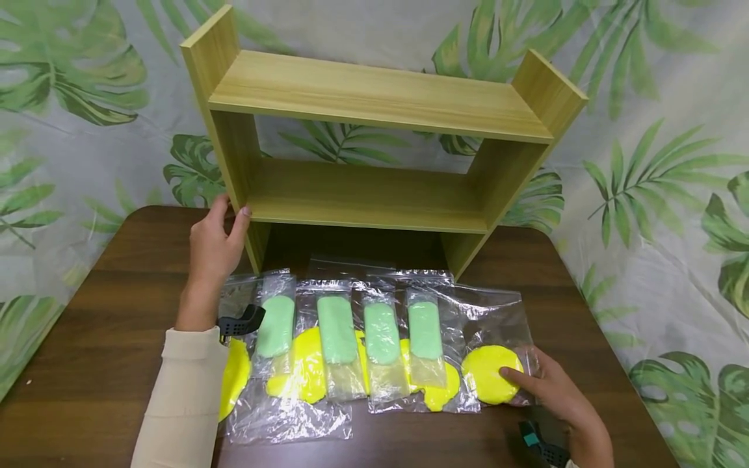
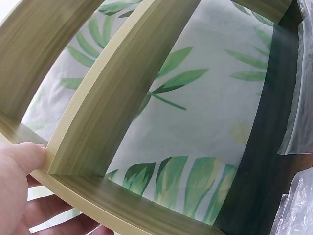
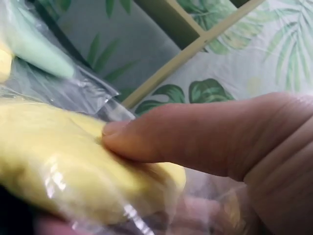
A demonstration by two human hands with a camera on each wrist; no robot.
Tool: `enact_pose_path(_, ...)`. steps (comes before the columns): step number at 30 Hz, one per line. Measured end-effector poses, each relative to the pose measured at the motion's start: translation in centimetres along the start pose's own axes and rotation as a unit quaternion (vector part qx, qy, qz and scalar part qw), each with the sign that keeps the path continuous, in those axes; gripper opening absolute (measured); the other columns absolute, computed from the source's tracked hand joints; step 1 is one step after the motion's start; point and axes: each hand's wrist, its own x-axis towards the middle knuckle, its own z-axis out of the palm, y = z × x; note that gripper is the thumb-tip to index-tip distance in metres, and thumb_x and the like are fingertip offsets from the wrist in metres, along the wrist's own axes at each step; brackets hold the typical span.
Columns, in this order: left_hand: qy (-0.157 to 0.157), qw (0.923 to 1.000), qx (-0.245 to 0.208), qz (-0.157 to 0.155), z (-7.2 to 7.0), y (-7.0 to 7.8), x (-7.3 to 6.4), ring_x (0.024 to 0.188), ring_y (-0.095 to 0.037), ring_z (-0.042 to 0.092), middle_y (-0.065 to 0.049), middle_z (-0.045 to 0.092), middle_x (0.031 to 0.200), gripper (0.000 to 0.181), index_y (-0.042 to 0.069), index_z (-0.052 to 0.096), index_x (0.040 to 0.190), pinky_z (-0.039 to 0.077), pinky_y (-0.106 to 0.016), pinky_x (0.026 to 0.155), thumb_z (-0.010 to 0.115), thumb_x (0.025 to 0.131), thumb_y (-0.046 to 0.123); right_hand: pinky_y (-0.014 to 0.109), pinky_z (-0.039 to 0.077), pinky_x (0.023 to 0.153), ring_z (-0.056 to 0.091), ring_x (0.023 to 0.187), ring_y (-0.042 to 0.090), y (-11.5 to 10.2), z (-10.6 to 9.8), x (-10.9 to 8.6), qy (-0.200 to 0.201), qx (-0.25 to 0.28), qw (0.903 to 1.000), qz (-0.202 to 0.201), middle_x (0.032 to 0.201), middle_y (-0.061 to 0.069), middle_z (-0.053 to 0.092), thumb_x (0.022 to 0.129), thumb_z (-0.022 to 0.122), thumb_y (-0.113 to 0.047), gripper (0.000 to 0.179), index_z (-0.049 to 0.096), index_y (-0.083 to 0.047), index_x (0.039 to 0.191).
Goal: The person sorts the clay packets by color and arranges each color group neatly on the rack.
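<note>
My left hand (image 1: pixel 214 250) grips the left side panel of a wooden tabletop shelf (image 1: pixel 365 195) at its middle board. In the left wrist view the thumb (image 2: pixel 29 155) lies on the panel's front edge, the fingers round its outer side. My right hand (image 1: pixel 558 390) pinches a clear zip bag with a flat, round, yellow clay-like piece (image 1: pixel 488 376) in it. The right wrist view shows the thumb (image 3: pixel 146 137) pressing into the yellow piece (image 3: pixel 63 156) through the plastic, with fingers below. Beside it, narrow bags with light green oblong pieces (image 1: pixel 337 329) overlap bags of yellow pieces (image 1: pixel 310 364).
The shelf stands at the back of a dark brown wooden table (image 1: pixel 88 312), close to a leaf-patterned cloth (image 1: pixel 661 162). Bags lie in a row before the shelf's feet, and another yellow piece (image 1: pixel 235 377) shows beside my left forearm.
</note>
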Motion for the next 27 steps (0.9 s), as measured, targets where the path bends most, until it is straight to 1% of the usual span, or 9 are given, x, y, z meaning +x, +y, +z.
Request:
enact_pose_path(3, 0.0, 1.0, 0.001, 0.003, 0.1, 0.1, 0.0, 0.097, -0.04, 0.062, -0.022, 0.063, 0.118, 0.043, 0.005, 0.049, 0.134, 0.048, -0.054, 0.081, 0.048, 0.101, 0.033, 0.034, 0.056, 0.062, 0.065, 0.068, 0.02, 0.2, 0.0, 0.1, 0.003, 0.004, 0.9999, -0.013, 0.095, 0.012, 0.063, 0.093, 0.066, -0.019, 0.056, 0.041, 0.005, 0.137)
enact_pose_path(5, 0.003, 1.0, 0.003, 0.005, 0.1, 0.1, 0.0, 0.092, -0.04, 0.063, -0.022, 0.064, 0.114, 0.042, 0.005, 0.05, 0.133, 0.048, -0.054, 0.079, 0.049, 0.101, 0.033, 0.035, 0.056, 0.062, 0.065, 0.069, 0.02, 0.2, 0.0, 0.1, -0.003, 0.023, 0.9996, -0.019, 0.098, 0.013, 0.063, 0.094, 0.065, -0.018, 0.056, 0.04, 0.005, 0.139)
enact_pose_path(7, 0.004, 0.9999, 0.006, 0.008, 0.1, 0.0, 0.0, 0.087, -0.039, 0.063, -0.022, 0.065, 0.11, 0.042, 0.005, 0.05, 0.132, 0.047, -0.053, 0.076, 0.049, 0.101, 0.033, 0.035, 0.056, 0.061, 0.066, 0.067, 0.021, 0.3, 0.0, 0.0, -0.011, 0.044, 0.9988, -0.018, 0.095, 0.015, 0.066, 0.094, 0.063, -0.017, 0.056, 0.039, 0.006, 0.139)
enact_pose_path(10, 0.005, 0.9999, 0.008, 0.009, 0.2, 0.0, 0.0, 0.083, -0.039, 0.063, -0.022, 0.066, 0.106, 0.043, 0.005, 0.051, 0.132, 0.047, -0.052, 0.073, 0.049, 0.101, 0.034, 0.035, 0.056, 0.06, 0.065, 0.063, 0.022, 0.4, 0.1, -0.1, -0.007, 0.065, 0.9977, -0.018, 0.087, 0.017, 0.069, 0.095, 0.063, -0.017, 0.055, 0.038, 0.004, 0.139)
enact_pose_path(14, 0.005, 1.0, 0.003, 0.007, 0.2, 0.0, -0.1, 0.087, -0.038, 0.064, -0.022, 0.066, 0.109, 0.043, 0.005, 0.051, 0.132, 0.048, -0.052, 0.074, 0.049, 0.101, 0.034, 0.035, 0.056, 0.06, 0.064, 0.059, 0.021, 0.3, 0.3, -0.2, 0.037, 0.058, 0.9975, -0.017, 0.079, 0.015, 0.069, 0.093, 0.066, -0.019, 0.055, 0.044, 0.0, 0.139)
enact_pose_path(18, 0.006, 1.0, 0.0, 0.0, 0.2, -0.2, -0.1, 0.089, -0.038, 0.063, -0.022, 0.065, 0.112, 0.044, 0.005, 0.05, 0.133, 0.049, -0.052, 0.075, 0.049, 0.101, 0.034, 0.034, 0.056, 0.063, 0.065, 0.064, 0.019, 0.0, 0.0, -0.4, 0.072, 0.068, 0.9951, -0.007, 0.083, 0.009, 0.07, 0.091, 0.068, -0.02, 0.053, 0.048, -0.004, 0.138)
enact_pose_path(22, 0.003, 1.0, -0.001, -0.006, 0.1, -0.2, -0.1, 0.092, -0.037, 0.063, -0.021, 0.064, 0.115, 0.045, 0.005, 0.049, 0.134, 0.05, -0.052, 0.077, 0.048, 0.101, 0.036, 0.034, 0.057, 0.065, 0.068, 0.071, 0.018, -0.3, -0.3, -0.4, 0.079, 0.108, 0.9909, -0.012, 0.089, 0.004, 0.072, 0.092, 0.067, -0.018, 0.046, 0.051, -0.009, 0.135)
enact_pose_path(24, 0.001, 1.0, -0.002, -0.008, 0.1, -0.2, -0.1, 0.094, -0.037, 0.063, -0.021, 0.064, 0.117, 0.046, 0.005, 0.049, 0.135, 0.05, -0.053, 0.078, 0.048, 0.101, 0.036, 0.035, 0.057, 0.065, 0.069, 0.073, 0.018, -0.6, -0.5, -0.4, 0.081, 0.127, 0.9883, -0.026, 0.09, 0.003, 0.073, 0.093, 0.066, -0.016, 0.042, 0.052, -0.011, 0.133)
enact_pose_path(27, 0.001, 1.0, -0.004, -0.009, 0.1, -0.1, -0.1, 0.094, -0.037, 0.063, -0.021, 0.064, 0.117, 0.046, 0.006, 0.049, 0.135, 0.05, -0.053, 0.078, 0.048, 0.101, 0.036, 0.032, 0.056, 0.063, 0.069, 0.069, 0.017, -1.3, -0.9, -0.3, 0.087, 0.144, 0.9845, -0.051, 0.085, 0.002, 0.073, 0.094, 0.065, -0.014, 0.036, 0.054, -0.017, 0.128)
